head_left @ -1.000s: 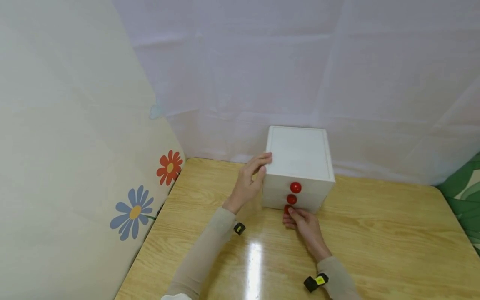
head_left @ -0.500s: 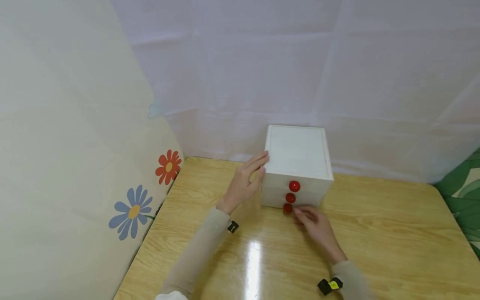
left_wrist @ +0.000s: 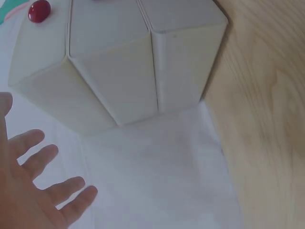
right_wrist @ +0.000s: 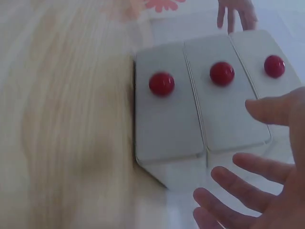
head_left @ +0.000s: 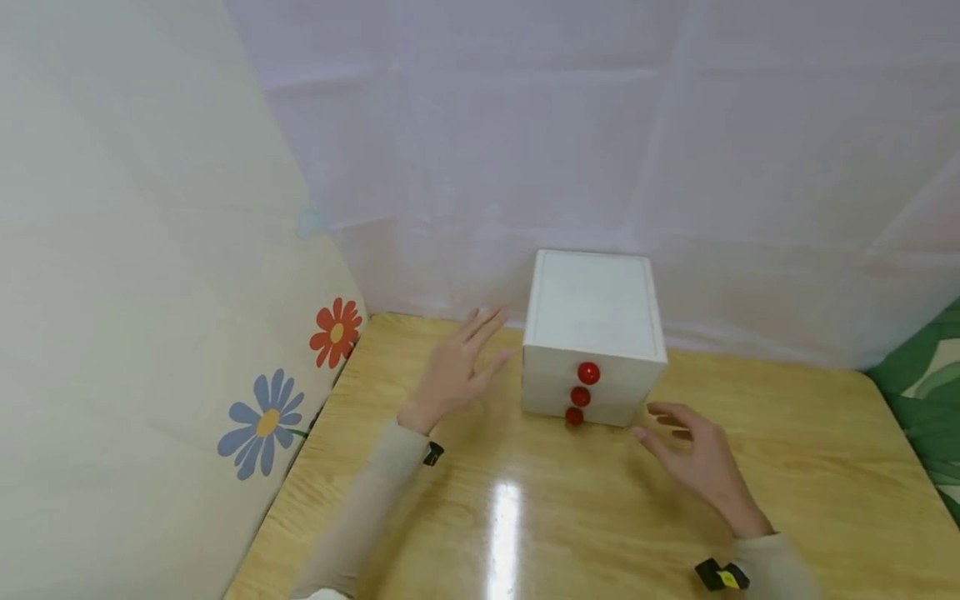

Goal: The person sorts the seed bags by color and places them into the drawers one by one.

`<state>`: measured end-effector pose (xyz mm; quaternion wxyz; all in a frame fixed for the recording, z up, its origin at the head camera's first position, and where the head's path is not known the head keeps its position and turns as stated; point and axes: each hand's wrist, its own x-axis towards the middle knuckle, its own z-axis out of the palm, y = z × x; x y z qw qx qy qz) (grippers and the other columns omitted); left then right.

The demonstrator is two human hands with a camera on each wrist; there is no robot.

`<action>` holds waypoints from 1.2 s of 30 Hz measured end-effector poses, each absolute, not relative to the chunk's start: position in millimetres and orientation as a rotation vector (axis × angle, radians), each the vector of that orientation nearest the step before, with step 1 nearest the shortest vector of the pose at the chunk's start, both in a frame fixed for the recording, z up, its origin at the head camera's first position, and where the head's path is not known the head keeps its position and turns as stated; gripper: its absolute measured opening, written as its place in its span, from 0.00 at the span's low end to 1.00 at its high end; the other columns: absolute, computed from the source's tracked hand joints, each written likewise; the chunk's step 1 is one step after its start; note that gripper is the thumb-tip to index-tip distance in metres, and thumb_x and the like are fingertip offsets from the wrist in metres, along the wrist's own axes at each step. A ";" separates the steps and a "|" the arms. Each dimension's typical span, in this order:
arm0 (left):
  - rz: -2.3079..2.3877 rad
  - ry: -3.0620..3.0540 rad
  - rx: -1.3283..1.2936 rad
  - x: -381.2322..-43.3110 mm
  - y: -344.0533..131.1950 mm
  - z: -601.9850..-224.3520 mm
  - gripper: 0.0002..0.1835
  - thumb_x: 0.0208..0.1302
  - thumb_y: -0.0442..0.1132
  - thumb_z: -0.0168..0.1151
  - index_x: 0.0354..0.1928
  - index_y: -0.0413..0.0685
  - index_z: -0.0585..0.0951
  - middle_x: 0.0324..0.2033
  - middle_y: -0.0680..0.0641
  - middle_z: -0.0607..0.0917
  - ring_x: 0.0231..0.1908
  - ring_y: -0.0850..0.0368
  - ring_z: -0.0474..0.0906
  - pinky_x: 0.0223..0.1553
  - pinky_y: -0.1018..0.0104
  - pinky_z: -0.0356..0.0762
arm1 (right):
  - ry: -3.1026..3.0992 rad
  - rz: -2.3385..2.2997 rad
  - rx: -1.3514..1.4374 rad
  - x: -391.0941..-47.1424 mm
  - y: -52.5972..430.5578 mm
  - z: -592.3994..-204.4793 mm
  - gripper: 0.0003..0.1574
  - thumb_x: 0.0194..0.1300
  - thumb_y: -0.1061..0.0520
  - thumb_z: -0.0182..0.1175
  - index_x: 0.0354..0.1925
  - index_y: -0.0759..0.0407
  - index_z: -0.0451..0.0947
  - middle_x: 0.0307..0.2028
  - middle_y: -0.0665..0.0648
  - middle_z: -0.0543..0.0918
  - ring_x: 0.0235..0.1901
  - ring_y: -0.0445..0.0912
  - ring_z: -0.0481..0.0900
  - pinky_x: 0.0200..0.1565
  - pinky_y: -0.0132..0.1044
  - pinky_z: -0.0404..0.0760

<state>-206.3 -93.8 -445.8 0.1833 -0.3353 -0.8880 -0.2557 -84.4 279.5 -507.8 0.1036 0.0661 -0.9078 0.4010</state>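
A white box with three stacked drawers point(head_left: 592, 308) stands on the wooden table, each drawer front bearing a round red knob point(head_left: 588, 372). All three drawers look closed in the right wrist view, their fronts point(right_wrist: 167, 124) nearly level. To the box's left, my left hand point(head_left: 453, 371) hovers apart from it with fingers spread and nothing held. My right hand point(head_left: 701, 458) is off the box's front right corner, its fingers loosely bent and holding nothing. The left wrist view shows the drawer unit's side point(left_wrist: 114, 86) beyond the spread fingers point(left_wrist: 40, 160).
The light wooden table point(head_left: 787, 450) extends on both sides of the box. A pale cloth point(head_left: 480, 150) hangs behind it. At the left is a cloth printed with a blue flower point(head_left: 266, 423) and a red flower point(head_left: 337, 332); green leaf print point(head_left: 930, 400) shows at the right.
My right hand has let go of the lowest knob and moved right. My left hand has come off the box's left side and drawn away to the left. The box stays about where it was.
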 end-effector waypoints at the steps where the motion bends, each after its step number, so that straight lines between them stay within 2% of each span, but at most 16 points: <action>1: -0.685 -2.508 -0.933 -207.1 -97.9 -444.9 0.37 0.83 0.65 0.44 0.80 0.48 0.69 0.79 0.45 0.70 0.79 0.34 0.62 0.76 0.40 0.69 | -2.686 1.131 0.199 -85.1 284.0 -504.3 0.32 0.70 0.48 0.73 0.64 0.65 0.80 0.60 0.70 0.85 0.57 0.67 0.84 0.55 0.63 0.86; 4: -0.602 -2.535 -0.893 -207.5 -109.5 -443.2 0.38 0.79 0.63 0.52 0.79 0.47 0.70 0.80 0.43 0.69 0.81 0.31 0.56 0.78 0.35 0.63 | -2.722 0.975 0.201 -86.9 299.2 -494.4 0.41 0.68 0.43 0.74 0.69 0.64 0.76 0.67 0.74 0.78 0.64 0.74 0.75 0.59 0.77 0.74; 7: -0.528 -2.606 -0.834 -206.1 -119.7 -441.7 0.41 0.75 0.63 0.57 0.81 0.49 0.68 0.82 0.45 0.64 0.82 0.29 0.51 0.79 0.31 0.57 | -2.726 0.806 0.207 -89.4 317.6 -486.0 0.50 0.64 0.38 0.75 0.74 0.61 0.72 0.72 0.75 0.72 0.67 0.79 0.68 0.59 0.84 0.66; 9: -0.489 -2.659 -0.787 -205.4 -126.6 -441.6 0.43 0.74 0.66 0.55 0.83 0.53 0.64 0.84 0.47 0.59 0.83 0.30 0.47 0.80 0.30 0.53 | -2.704 0.702 0.222 -91.9 330.4 -482.5 0.55 0.61 0.36 0.76 0.76 0.59 0.70 0.74 0.75 0.69 0.68 0.81 0.66 0.59 0.85 0.64; 12: -0.466 -2.710 -0.723 -203.7 -137.7 -441.8 0.45 0.73 0.69 0.53 0.85 0.57 0.59 0.85 0.50 0.55 0.84 0.32 0.43 0.81 0.29 0.49 | -2.689 0.583 0.223 -93.2 348.2 -478.6 0.62 0.57 0.33 0.77 0.79 0.58 0.66 0.77 0.75 0.64 0.70 0.83 0.62 0.63 0.86 0.59; 15: -0.456 -2.730 -0.673 -202.4 -149.4 -443.2 0.47 0.72 0.70 0.55 0.86 0.59 0.57 0.86 0.51 0.53 0.85 0.34 0.39 0.82 0.29 0.44 | -2.733 0.515 0.194 -91.5 362.6 -474.4 0.66 0.58 0.30 0.74 0.83 0.56 0.60 0.81 0.75 0.58 0.73 0.85 0.55 0.68 0.85 0.53; 21: -0.380 -2.742 -0.596 -203.1 -168.6 -445.7 0.49 0.70 0.70 0.57 0.86 0.59 0.57 0.85 0.48 0.56 0.85 0.34 0.38 0.82 0.29 0.40 | -2.834 0.454 0.095 -83.2 381.7 -468.5 0.69 0.62 0.26 0.69 0.86 0.52 0.50 0.84 0.73 0.44 0.77 0.84 0.43 0.69 0.87 0.44; 25: -0.341 -2.753 -0.543 -203.5 -177.4 -447.8 0.49 0.69 0.73 0.55 0.85 0.59 0.59 0.84 0.45 0.59 0.85 0.34 0.39 0.83 0.30 0.38 | -2.863 0.456 0.048 -81.1 391.3 -470.1 0.71 0.61 0.25 0.69 0.87 0.50 0.47 0.86 0.69 0.38 0.77 0.85 0.36 0.70 0.87 0.37; 36: -0.290 -2.805 -0.468 -205.9 -190.7 -450.7 0.53 0.68 0.78 0.52 0.86 0.57 0.57 0.85 0.45 0.57 0.85 0.35 0.36 0.83 0.30 0.38 | -2.905 0.430 0.015 -81.5 393.8 -474.1 0.74 0.60 0.23 0.69 0.87 0.46 0.43 0.86 0.65 0.30 0.77 0.82 0.22 0.70 0.85 0.24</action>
